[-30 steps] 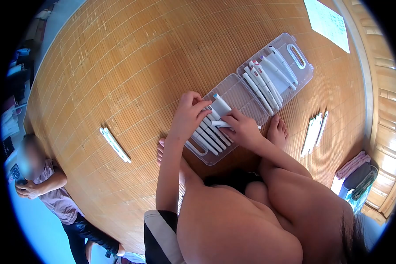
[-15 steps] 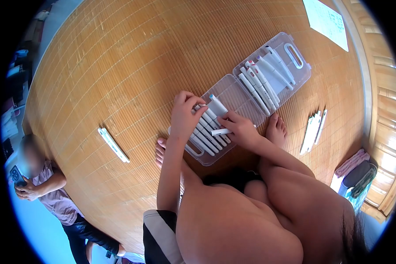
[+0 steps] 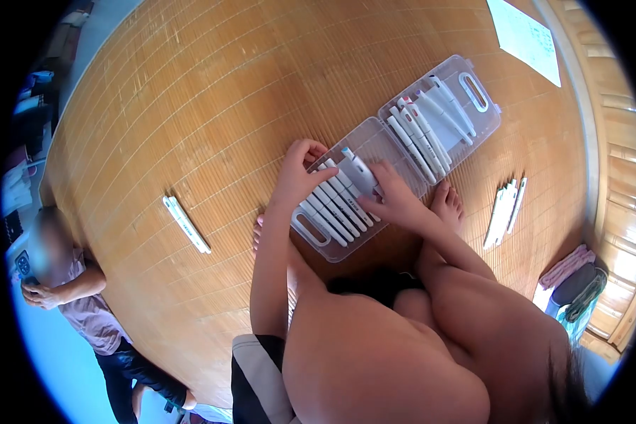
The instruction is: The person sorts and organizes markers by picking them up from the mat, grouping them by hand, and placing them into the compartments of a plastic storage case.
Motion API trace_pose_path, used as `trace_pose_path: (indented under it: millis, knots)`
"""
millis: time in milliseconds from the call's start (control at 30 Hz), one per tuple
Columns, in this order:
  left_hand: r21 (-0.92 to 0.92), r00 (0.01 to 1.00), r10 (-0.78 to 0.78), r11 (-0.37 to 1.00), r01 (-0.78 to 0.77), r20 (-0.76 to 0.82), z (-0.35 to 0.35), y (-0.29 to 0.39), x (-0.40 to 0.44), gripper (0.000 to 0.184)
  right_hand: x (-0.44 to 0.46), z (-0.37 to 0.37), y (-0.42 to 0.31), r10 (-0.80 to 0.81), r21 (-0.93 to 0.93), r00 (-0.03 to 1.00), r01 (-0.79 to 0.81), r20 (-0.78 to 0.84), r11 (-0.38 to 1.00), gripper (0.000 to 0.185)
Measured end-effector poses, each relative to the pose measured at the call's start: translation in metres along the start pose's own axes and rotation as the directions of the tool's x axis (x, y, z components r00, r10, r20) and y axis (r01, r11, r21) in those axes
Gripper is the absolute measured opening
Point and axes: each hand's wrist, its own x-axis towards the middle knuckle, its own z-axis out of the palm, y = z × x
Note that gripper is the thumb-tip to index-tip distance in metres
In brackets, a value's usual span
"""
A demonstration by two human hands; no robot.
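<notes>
A clear plastic case (image 3: 366, 134) lies unfolded between my feet. White markers (image 3: 336, 208) lie side by side in its near half, and more markers (image 3: 417, 138) fill the far half. My left hand (image 3: 300, 177) is over the near half's left edge, thumb stretched to the marker ends and apart from the curled fingers. My right hand (image 3: 392, 196) grips a white marker (image 3: 362, 172), tilted over the row beside a blue-ended marker (image 3: 347, 151). Some of its fingers are hidden.
Loose markers lie on the woven mat (image 3: 226, 106) at left (image 3: 186, 225) and right (image 3: 504, 213). A paper sheet (image 3: 523, 41) is at upper right, folded cloths (image 3: 569, 272) at lower right. At left, a person (image 3: 95, 311) holds a phone (image 3: 23, 263).
My right hand has turned its marker from lying sideways to pointing up along the row, and moved it away from me. My left thumb and fingers have spread apart.
</notes>
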Motion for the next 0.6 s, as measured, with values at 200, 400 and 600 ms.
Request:
trace_pose_path:
  millis: [200,400,600]
  knots:
    - [0.079,0.987,0.121,0.990,-0.113,-0.109,0.000,0.035,-0.018,0.028,-0.001,-0.012,0.010,-0.118,-0.074,0.990,0.123,0.077,0.990,0.036]
    - [0.089,0.993,0.117,0.990,-0.114,-0.034,0.012,0.046,-0.017,0.025,0.003,-0.003,0.004,-0.107,-0.145,0.992,0.096,-0.070,0.985,0.033]
    - [0.149,0.986,0.148,0.980,-0.135,-0.079,0.012,0.027,-0.012,0.020,0.003,0.007,0.009,-0.333,-0.458,0.942,0.279,-0.039,0.844,0.021]
